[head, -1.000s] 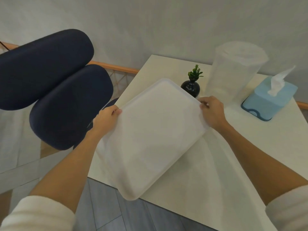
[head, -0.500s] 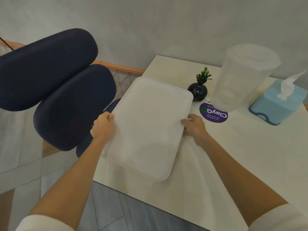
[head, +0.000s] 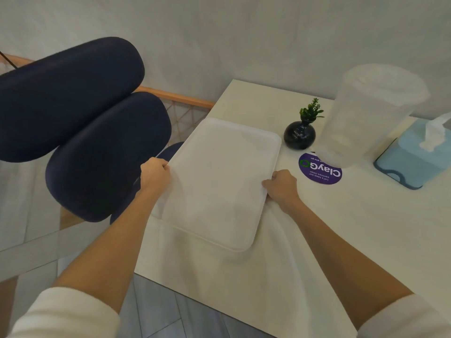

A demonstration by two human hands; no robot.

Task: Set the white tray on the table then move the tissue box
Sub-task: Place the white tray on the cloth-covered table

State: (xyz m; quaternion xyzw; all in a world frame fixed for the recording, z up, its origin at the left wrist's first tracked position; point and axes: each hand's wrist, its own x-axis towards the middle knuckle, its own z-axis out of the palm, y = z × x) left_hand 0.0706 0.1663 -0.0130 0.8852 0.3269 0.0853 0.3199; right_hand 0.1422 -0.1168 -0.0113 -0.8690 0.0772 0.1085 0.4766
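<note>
A flat white rectangular plastic tray [head: 219, 181] with rounded corners and a low raised rim lies over the left part of the cream-coloured desk [head: 305, 240], its left long edge reaching out to or slightly past the desk's left edge. The left hand [head: 155, 175] has its grip closed over the middle of the tray's left long edge, fingers curled around the rim. The right hand [head: 280, 187] has its grip closed on the right long edge, nearer the front corner, with the knuckles facing up. Whether the tray rests fully on the desk or is held just above it cannot be told; a soft shadow shows beneath its near end. Just beyond the tray's far right corner stands a small round glossy black vase [head: 299, 136] holding a green sprig. Near it, to the right, a round purple sticker [head: 319, 170] with white lettering lies flat on the desk, partly under a tall translucent plastic container [head: 371, 115]. The light blue tissue box [head: 415, 154], with a white tissue standing out of its top, sits at the right edge of the view, well apart from the tray and both hands. Left of the desk is a dark navy padded chair [head: 85, 123].
</note>
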